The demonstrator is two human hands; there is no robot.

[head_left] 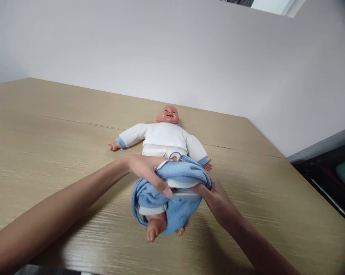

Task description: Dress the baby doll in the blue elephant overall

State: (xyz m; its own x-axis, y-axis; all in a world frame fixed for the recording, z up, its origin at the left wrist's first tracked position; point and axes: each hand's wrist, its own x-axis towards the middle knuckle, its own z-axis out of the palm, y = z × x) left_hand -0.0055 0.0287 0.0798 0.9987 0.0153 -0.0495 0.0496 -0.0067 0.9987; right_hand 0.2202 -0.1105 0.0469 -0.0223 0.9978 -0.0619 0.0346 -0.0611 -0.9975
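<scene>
A baby doll [165, 134] lies on its back on the wooden table, head away from me, in a white top with blue cuffs. Blue fleece pants [186, 172] with white trim are bunched around its legs. My left hand [149, 172] grips the bunched fabric from the left, thumb on top. From the right, my right hand [209, 191] is closed on the pants' edge, some of its fingers hidden in the cloth. One doll foot [156, 228] sticks out of a pant leg toward me; the other foot [180, 231] shows only at its tip.
The light wooden table [60, 126] extends on both sides of the doll, with seams across it. Behind it stands a plain pale wall [132, 49]. A dark object with a shiny edge [329, 179] is beyond the table's right edge.
</scene>
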